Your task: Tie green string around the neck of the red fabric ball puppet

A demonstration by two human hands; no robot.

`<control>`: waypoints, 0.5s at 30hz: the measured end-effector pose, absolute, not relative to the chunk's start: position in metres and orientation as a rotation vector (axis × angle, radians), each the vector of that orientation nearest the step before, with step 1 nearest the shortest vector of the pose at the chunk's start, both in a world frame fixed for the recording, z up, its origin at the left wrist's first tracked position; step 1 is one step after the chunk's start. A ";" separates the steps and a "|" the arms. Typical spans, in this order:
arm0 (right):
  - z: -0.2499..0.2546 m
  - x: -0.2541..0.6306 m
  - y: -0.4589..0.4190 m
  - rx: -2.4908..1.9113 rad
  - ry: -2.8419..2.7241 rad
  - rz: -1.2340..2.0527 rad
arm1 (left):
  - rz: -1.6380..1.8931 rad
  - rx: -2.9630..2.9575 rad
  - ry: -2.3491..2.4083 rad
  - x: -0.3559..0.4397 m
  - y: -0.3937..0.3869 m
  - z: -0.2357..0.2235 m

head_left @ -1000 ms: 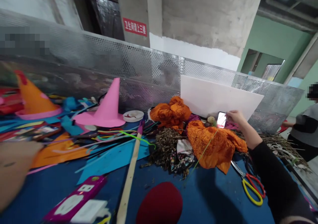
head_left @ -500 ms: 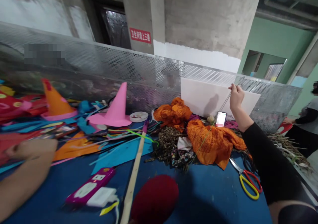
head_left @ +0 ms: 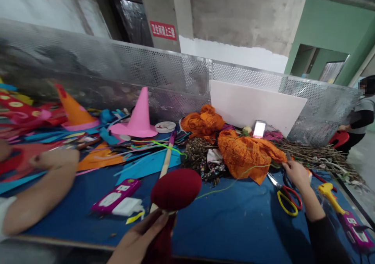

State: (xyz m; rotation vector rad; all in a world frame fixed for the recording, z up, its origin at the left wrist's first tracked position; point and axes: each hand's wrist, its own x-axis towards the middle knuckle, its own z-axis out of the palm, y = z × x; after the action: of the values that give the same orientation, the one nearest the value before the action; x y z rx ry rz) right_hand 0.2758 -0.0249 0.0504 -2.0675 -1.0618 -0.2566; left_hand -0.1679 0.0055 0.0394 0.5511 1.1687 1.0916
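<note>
My left hand [head_left: 143, 232] grips the gathered neck of a dark red cloth bundle [head_left: 175, 189], whose stuffed, rounded head stands above my fingers. Loose red cloth hangs beneath. A thin yellow-green string [head_left: 218, 191] runs from beside the bundle across the table toward my right hand [head_left: 297, 175]. That hand is low over the table, fingers bent at the right end of an orange cloth [head_left: 243, 154]. A dark tool lies at its fingertips; what exactly it grips is unclear. Scissors [head_left: 285, 199] with red and yellow handles lie just left of it.
Another person's arm [head_left: 52, 182] reaches in from the left over red material. Pink cone hat [head_left: 139, 117], wooden stick [head_left: 166, 162], purple power strip [head_left: 117, 197], dry twigs [head_left: 313, 154] and yellow glue gun [head_left: 331, 197] lie around. A perforated metal screen [head_left: 175, 76] stands behind.
My right hand has come down from high in front of the white board to the table beside the orange cloth. The red bundle has risen, and my left hand now shows.
</note>
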 end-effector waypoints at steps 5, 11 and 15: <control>0.025 0.252 -0.061 -2.097 -1.206 -0.496 | 0.945 0.676 1.023 -0.125 0.000 0.064; 0.011 0.161 -0.062 -1.304 -1.651 0.375 | 0.755 0.706 0.810 -0.074 -0.012 0.070; -0.002 0.100 -0.052 -0.948 -1.440 0.879 | 0.702 0.664 0.777 -0.059 -0.020 0.072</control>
State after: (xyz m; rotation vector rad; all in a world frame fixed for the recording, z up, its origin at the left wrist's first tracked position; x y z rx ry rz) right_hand 0.1000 -0.0520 -0.0015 -0.9482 -1.4405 0.8795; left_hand -0.0592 -0.0198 0.0725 0.6642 0.7769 0.7024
